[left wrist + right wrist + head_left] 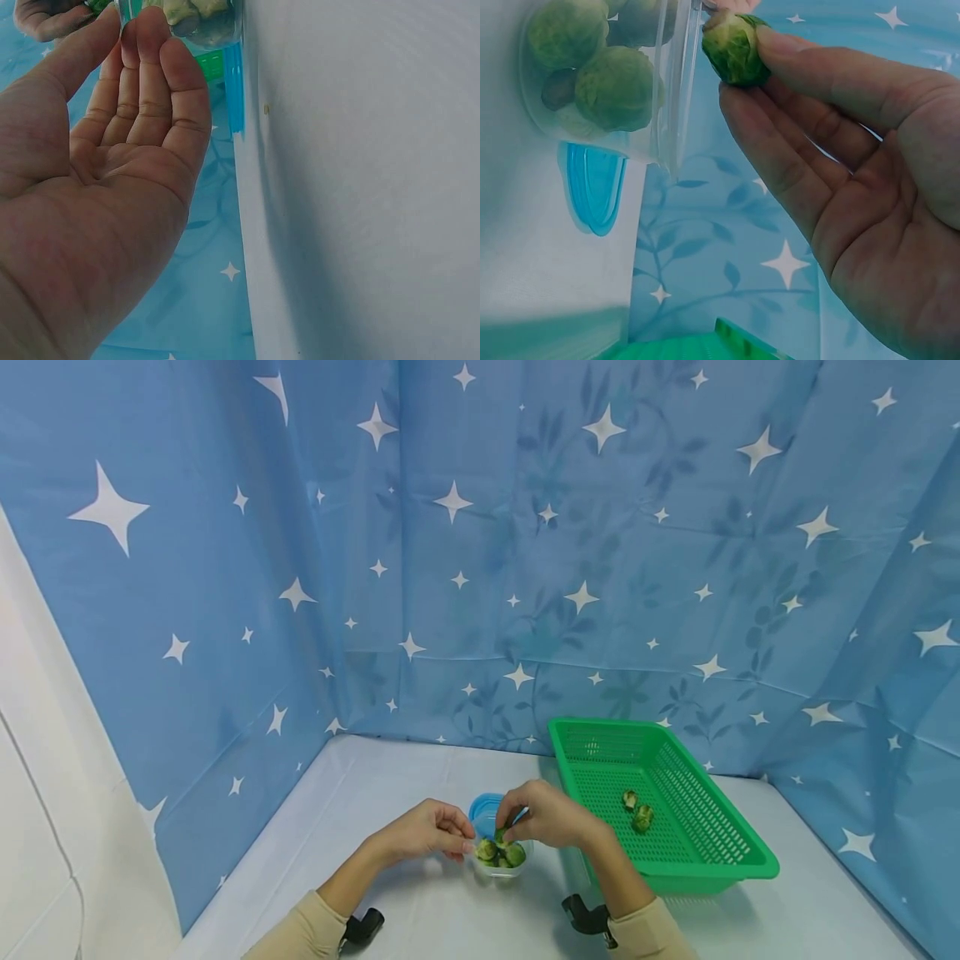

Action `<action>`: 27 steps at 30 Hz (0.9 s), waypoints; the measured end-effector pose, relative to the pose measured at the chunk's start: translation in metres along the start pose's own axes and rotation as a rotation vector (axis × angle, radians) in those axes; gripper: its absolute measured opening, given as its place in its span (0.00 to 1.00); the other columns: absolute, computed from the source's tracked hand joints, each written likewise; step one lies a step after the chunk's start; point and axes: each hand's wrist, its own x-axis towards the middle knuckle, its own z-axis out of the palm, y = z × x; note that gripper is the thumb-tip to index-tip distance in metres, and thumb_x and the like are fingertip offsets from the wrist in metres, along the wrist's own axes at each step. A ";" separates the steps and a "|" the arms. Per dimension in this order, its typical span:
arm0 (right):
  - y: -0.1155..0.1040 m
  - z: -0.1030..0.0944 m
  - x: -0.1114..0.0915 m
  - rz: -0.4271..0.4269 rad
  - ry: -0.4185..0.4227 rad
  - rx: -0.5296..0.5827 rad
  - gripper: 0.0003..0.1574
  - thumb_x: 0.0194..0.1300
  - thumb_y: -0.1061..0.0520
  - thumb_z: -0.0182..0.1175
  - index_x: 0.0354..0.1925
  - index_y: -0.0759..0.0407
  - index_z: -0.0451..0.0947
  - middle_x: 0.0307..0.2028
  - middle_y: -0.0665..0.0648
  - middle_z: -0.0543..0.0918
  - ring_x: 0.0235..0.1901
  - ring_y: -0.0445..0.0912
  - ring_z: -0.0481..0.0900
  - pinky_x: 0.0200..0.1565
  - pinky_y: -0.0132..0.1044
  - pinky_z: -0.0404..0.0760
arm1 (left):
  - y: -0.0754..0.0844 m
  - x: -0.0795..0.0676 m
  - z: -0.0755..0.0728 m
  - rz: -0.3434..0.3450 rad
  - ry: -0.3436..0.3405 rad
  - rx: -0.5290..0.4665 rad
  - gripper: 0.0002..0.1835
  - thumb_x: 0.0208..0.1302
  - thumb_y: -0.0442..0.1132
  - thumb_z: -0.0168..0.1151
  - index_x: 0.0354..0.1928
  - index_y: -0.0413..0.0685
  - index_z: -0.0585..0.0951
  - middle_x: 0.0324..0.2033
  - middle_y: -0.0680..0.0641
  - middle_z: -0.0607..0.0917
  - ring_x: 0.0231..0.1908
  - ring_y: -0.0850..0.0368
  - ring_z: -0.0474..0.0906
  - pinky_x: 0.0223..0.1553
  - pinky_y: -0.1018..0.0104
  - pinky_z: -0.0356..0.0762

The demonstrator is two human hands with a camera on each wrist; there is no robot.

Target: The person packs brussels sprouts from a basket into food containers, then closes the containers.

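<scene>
In the head view, a small clear plastic container (502,872) stands on the white table with several green Brussels sprouts (514,855) inside. My left hand (431,831) pinches its left rim between thumb and fingertips. Just above the container, my right hand (551,814) holds one more Brussels sprout (736,52) between thumb and fingers. The right wrist view shows that sprout beside the container's rim, its pale cut stem end toward the opening. Through the clear wall, other sprouts (619,88) are visible lying together.
A blue lid (485,805) lies on the table just behind the container. To the right stands a large green perforated basket (701,868) with two Brussels sprouts (642,818) in it. A blue star-patterned curtain (480,610) hangs behind the table.
</scene>
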 end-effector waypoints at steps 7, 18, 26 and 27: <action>0.001 0.005 0.003 0.031 -0.042 -0.007 0.08 0.59 0.68 0.75 0.36 0.58 0.89 0.35 0.53 0.90 0.37 0.39 0.88 0.41 0.30 0.87 | 0.001 0.000 0.000 0.005 0.001 0.003 0.17 0.68 0.37 0.71 0.50 0.29 0.83 0.36 0.49 0.90 0.35 0.55 0.88 0.45 0.52 0.89; 0.000 0.009 0.005 0.055 -0.096 0.007 0.09 0.57 0.72 0.74 0.33 0.61 0.89 0.32 0.53 0.90 0.34 0.37 0.88 0.38 0.29 0.87 | -0.001 0.000 -0.001 0.011 -0.003 0.015 0.16 0.68 0.38 0.72 0.50 0.31 0.84 0.36 0.49 0.90 0.35 0.55 0.88 0.45 0.53 0.89; -0.001 0.014 0.006 0.065 -0.116 -0.002 0.09 0.56 0.73 0.74 0.34 0.61 0.90 0.32 0.53 0.91 0.32 0.36 0.87 0.37 0.29 0.87 | -0.002 0.001 -0.001 0.014 -0.013 0.014 0.16 0.68 0.38 0.71 0.50 0.31 0.84 0.36 0.50 0.90 0.34 0.57 0.88 0.44 0.56 0.89; -0.001 0.014 0.006 0.064 -0.121 0.001 0.09 0.56 0.73 0.74 0.34 0.62 0.90 0.32 0.54 0.91 0.33 0.36 0.87 0.37 0.29 0.87 | -0.002 0.001 -0.001 0.015 -0.013 0.013 0.16 0.68 0.38 0.71 0.50 0.31 0.84 0.36 0.50 0.90 0.34 0.57 0.88 0.44 0.57 0.89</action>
